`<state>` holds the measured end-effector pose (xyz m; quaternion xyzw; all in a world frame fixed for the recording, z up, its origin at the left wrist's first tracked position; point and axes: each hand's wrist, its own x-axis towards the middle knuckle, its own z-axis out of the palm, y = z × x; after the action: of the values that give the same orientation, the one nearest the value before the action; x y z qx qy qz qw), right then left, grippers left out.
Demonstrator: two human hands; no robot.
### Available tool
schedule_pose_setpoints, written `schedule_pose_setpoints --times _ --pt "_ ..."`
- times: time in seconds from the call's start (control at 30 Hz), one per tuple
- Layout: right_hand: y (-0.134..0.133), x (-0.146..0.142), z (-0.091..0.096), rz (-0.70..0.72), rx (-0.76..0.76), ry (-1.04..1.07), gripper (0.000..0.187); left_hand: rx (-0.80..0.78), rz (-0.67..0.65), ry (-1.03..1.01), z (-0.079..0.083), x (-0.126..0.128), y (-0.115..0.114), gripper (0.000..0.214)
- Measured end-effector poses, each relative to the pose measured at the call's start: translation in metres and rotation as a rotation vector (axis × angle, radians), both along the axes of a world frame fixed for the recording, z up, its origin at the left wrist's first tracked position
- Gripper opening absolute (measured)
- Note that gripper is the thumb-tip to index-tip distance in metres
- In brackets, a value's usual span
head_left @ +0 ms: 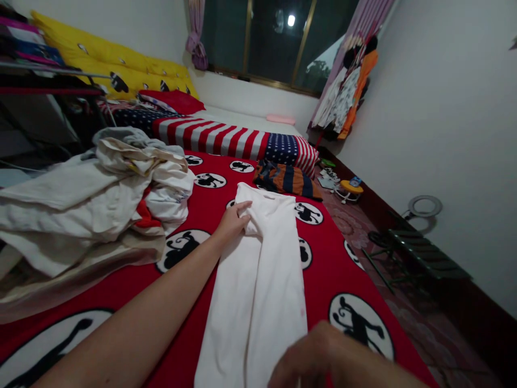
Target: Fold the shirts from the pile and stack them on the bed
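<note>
A pair of white trousers point(278, 258) lies lengthwise on the red blanket point(194, 318), waistband at the far end and legs running toward me. My left hand point(235, 222) is at the trousers' upper left side, just below the waistband, with its fingers and thumb closed on the cloth. Over the lower part of the legs, at the bottom edge of the view, is my right hand point(313, 353). It is bent downward and smeared by motion, so its fingers and any hold on the cloth cannot be made out.
To the left is a heap of white and beige clothes point(81, 205). A folded orange and dark striped garment point(288, 179) lies beyond the waistband. Farther back stands a bed with a flag-patterned cover point(218, 134). On the right floor are a dark slatted stool point(428, 253) and a ring light point(425, 206).
</note>
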<state>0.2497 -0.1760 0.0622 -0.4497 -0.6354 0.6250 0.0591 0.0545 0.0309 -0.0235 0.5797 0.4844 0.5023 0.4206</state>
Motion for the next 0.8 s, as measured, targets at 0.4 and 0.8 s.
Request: schedule_pose_setpoints --times 0.4,0.8 --pt "0.266 0.042 -0.036 -0.805 0.786 -0.123 0.032 0.212 0.121 0.396 -0.006 0.008 -0.003 0.056" --pt "0.309 0.051 -0.055 -0.97 1.019 -0.39 0.023 0.244 0.212 0.421 -0.008 0.012 -0.005 0.064"
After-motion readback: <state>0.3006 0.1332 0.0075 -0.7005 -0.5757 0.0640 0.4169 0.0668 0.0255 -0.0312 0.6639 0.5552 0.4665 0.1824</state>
